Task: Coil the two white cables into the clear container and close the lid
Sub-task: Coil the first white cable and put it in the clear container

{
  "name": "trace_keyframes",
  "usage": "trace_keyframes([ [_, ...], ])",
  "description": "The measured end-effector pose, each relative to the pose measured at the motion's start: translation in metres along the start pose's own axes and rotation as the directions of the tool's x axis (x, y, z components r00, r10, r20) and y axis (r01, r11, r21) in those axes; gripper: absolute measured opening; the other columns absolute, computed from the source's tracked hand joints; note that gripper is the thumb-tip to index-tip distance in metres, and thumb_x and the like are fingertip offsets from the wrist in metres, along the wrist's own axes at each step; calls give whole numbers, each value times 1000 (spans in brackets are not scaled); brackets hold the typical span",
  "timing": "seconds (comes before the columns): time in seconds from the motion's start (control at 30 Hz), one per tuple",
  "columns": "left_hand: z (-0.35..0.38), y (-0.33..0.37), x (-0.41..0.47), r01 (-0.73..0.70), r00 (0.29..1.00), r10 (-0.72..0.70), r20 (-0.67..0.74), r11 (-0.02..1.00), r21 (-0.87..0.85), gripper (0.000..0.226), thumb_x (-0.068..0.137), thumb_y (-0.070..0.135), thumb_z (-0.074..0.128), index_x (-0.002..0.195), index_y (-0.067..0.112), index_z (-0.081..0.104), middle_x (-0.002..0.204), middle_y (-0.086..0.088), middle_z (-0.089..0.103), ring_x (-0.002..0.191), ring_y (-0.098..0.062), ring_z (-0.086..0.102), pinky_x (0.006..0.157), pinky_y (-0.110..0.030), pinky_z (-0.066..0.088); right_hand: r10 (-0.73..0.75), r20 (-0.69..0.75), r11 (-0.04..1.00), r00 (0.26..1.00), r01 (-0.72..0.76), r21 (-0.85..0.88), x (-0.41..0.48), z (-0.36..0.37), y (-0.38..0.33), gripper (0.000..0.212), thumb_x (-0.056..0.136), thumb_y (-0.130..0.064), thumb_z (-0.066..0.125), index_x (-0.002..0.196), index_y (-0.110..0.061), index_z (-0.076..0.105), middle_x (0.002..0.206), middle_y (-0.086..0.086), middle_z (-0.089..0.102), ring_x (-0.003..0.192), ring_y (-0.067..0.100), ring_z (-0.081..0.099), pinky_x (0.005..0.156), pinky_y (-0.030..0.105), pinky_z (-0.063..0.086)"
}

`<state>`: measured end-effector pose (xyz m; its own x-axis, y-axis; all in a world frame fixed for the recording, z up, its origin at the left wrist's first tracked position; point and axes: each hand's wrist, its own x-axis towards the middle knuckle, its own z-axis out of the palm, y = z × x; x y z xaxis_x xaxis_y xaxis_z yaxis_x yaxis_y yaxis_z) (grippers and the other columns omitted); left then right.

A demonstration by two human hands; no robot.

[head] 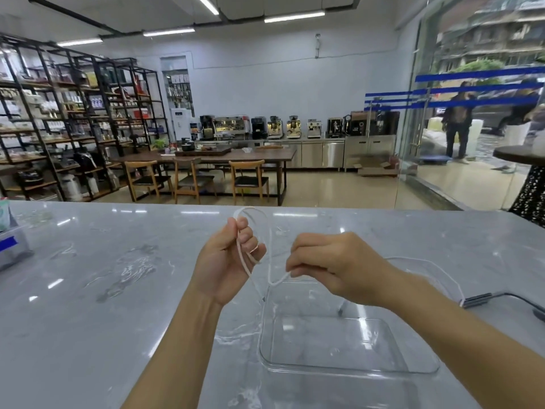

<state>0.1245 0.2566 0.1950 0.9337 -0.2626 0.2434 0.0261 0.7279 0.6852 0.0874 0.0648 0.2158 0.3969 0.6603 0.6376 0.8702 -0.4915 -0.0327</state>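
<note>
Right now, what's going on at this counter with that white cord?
A person is winding a white cable by hand over a marble counter. The left hand holds a loop of it upright, and the right hand pinches the cable further along, feeding it in. Just below the hands sits an open clear container, with nothing coiled inside yet. The cable's tail runs off to the right across the counter. No lid is clearly visible.

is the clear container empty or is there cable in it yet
Empty: the marble shows through the clear container, and the white cable is looped between both hands above it.
</note>
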Motion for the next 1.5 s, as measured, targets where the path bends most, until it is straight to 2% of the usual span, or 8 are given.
trace_keyframes([
  [0.2, 13, -25, -5, 77, 993, -96, 72, 970, 231, 29, 97, 24, 31, 88, 5, 51, 59, -3, 58, 49, -12, 54, 50, -23, 49, 91, -122, 992, 988, -79, 98, 17, 0, 3, 21, 84, -22, 51, 86, -10, 69, 79, 0, 61, 68, 14, 55, 56, 44, 50],
  [0.43, 17, -25, -19, 114, 976, -166, 140, 941, 317, 29, 85, 22, 40, 68, 6, 57, 35, 1, 40, 24, -6, 28, 33, -16, 24, 301, -179, 928, 936, -245, 281, 19, -1, 19, 13, 76, -22, 70, 77, -10, 72, 72, -7, 57, 61, 3, 49, 56, 15, 37],
  [0.63, 6, -21, -21, 215, 898, -244, 365, 969, 117, 25, 89, 25, 52, 68, 13, 58, 43, 9, 25, 36, -9, 18, 38, -20, 22, 422, -126, 780, 898, -288, 556, 12, -9, 33, 15, 80, -2, 66, 81, -16, 70, 56, -16, 62, 50, 3, 50, 51, 12, 41],
  [0.73, 2, -22, -21, 336, 793, -257, 551, 941, -45, 35, 101, 19, 28, 84, 4, 55, 54, 3, 34, 43, -13, 27, 47, -25, 26, 439, -77, 784, 895, -339, 520, 3, -11, 44, 17, 83, -6, 64, 78, -22, 65, 58, -18, 61, 51, 4, 50, 51, 15, 44],
  [1.03, 36, 39, -13, 225, 794, -75, 603, 958, -178, 38, 101, 20, 21, 90, 0, 51, 49, 2, 23, 42, -10, 11, 52, -29, 22, 651, -160, 693, 742, -494, 525, -8, 6, 66, 17, 94, -15, 47, 85, -25, 57, 60, 1, 52, 50, 14, 46, 51, 26, 43],
  [1.17, 27, 47, -2, 216, 813, -76, 578, 960, -176, 43, 102, 23, 18, 91, 1, 53, 59, -3, 36, 48, -16, 27, 53, -29, 24, 399, -307, 884, 864, -451, -121, -15, 12, 65, 12, 92, -25, 45, 91, -16, 54, 56, -3, 54, 43, 20, 46, 42, 27, 35],
  [1.23, 20, 43, 2, 206, 819, -64, 570, 960, -190, 47, 102, 24, 16, 89, 1, 55, 59, -2, 36, 50, -16, 30, 52, -27, 27, 201, -159, 892, 967, -248, -378, -18, 11, 59, 13, 83, -30, 47, 83, -19, 54, 54, -4, 59, 35, 20, 49, 35, 21, 30],
  [1.5, 21, 15, 0, -36, 999, 37, -9, 995, 88, 39, 101, 22, 25, 67, 14, 44, 39, 8, 34, 30, -4, 26, 32, -15, 28, 78, 399, 955, 914, 45, -292, 0, -3, 3, 14, 87, -17, 51, 82, -10, 62, 71, 1, 62, 54, 24, 53, 48, 31, 40],
])
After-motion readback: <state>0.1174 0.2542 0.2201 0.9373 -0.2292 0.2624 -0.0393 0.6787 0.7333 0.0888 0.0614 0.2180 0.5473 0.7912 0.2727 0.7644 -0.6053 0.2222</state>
